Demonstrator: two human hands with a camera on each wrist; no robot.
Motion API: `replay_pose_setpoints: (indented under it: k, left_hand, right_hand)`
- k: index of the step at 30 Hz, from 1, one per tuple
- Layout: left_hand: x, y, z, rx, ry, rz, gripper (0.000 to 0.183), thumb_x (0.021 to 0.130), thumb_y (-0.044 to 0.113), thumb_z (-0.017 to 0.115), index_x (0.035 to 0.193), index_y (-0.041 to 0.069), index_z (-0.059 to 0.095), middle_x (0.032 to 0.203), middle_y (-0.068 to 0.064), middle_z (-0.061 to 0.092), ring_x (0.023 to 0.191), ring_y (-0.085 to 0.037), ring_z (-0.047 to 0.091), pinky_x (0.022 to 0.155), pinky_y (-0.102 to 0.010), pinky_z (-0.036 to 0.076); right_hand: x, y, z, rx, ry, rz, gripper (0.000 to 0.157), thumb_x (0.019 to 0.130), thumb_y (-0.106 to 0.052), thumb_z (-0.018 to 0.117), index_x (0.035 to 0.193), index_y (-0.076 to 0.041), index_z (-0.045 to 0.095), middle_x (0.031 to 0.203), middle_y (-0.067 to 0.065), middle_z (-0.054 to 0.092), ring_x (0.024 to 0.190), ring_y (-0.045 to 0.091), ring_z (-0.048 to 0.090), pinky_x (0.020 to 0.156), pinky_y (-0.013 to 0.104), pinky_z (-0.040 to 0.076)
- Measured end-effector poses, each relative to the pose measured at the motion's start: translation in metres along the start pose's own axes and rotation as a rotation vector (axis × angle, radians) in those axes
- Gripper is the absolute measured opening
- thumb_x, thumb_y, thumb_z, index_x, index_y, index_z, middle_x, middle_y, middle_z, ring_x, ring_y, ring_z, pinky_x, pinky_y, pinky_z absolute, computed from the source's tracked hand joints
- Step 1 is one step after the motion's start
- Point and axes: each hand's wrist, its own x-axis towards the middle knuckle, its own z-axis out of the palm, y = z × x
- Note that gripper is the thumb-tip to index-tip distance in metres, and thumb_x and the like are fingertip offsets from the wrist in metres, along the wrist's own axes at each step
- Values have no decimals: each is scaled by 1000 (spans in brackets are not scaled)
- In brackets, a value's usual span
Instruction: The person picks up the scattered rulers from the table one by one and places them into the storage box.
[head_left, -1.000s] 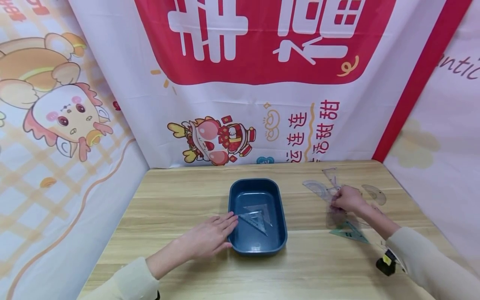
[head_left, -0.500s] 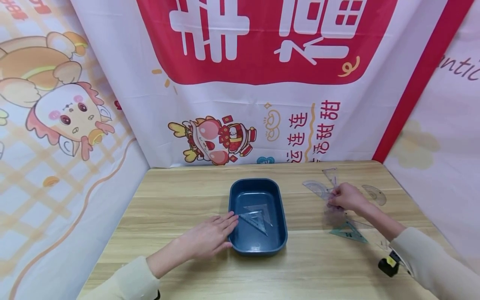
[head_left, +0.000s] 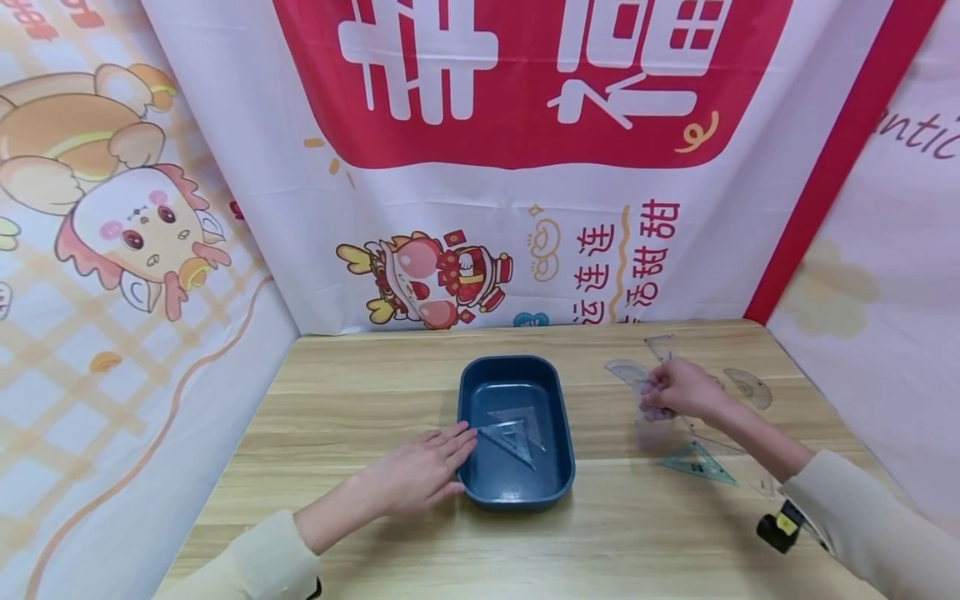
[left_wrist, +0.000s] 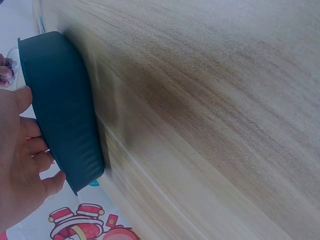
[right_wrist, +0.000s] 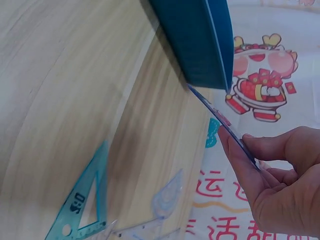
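My left hand (head_left: pixel 412 475) rests with fingertips against the left rim of a dark blue rectangular box (head_left: pixel 513 493). Inside the box lie two clear set squares (head_left: pixel 516 442), one overlapping the other. Over the table to the right of the box, my right hand (head_left: pixel 686 392) pinches a thin, clear, purplish plastic piece (right_wrist: pixel 227 127) between thumb and fingers. The right wrist view shows that piece nearly edge-on, so its outline cannot be told. Near this hand lie a green set square (head_left: pixel 697 465) and a clear protractor (head_left: pixel 622 371).
Another clear protractor (head_left: pixel 750 389) lies farther right on the wooden table (head_left: pixel 360 392). A small clear triangle (head_left: pixel 660 345) lies toward the back edge, and other transparent pieces are partly hidden by the right arm. Printed cloths (head_left: pixel 300 250) enclose the table's back and sides.
My right hand has lifted the clear plastic piece and moved slightly left and up in the head view, uncovering the green set square. My left hand and the box stay put.
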Motion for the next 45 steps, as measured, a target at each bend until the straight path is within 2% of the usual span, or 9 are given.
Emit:
replay_pose_setpoints:
  k: [9,15,30,35,45]
  left_hand:
    - [1,2,-1,13,3,1,62,98,47,36,144,6,34,151,-8,31,141,-25,23,110,-45,32]
    - [1,3,-3,0,-13,-11,62,98,48,35,145,7,33,152,-7,30,142,-25,23,110,-45,31]
    - [0,3,-2,20,-6,-3,62,98,47,36,144,6,33,152,-8,30,142,-25,23,109,-46,32]
    - [0,2,-1,19,-2,-4,63,98,48,36,144,6,33,152,-8,30,142,-25,22,110,-45,31]
    - [0,2,-3,-6,-20,-13,63,98,48,35,145,7,31,153,-7,29,142,-24,21,111,-44,30]
  right_hand:
    - [-3,-14,2,-17,-12,-19,6,85,-6,64,85,1,64,74,6,64,62,13,62,56,30,55]
    - [-4,-24,4,15,-37,-52,5,84,-3,64,83,2,65,72,6,66,63,15,66,57,29,56]
    - [1,-54,15,34,-76,-74,8,86,0,61,88,-2,68,77,7,68,66,16,67,61,27,57]
    - [4,-67,17,8,-93,-88,9,88,-1,59,87,-3,68,77,6,69,67,15,67,60,27,57]
    - [12,-92,26,-16,-177,-142,14,90,1,54,90,-2,67,79,8,68,69,16,68,63,27,57]
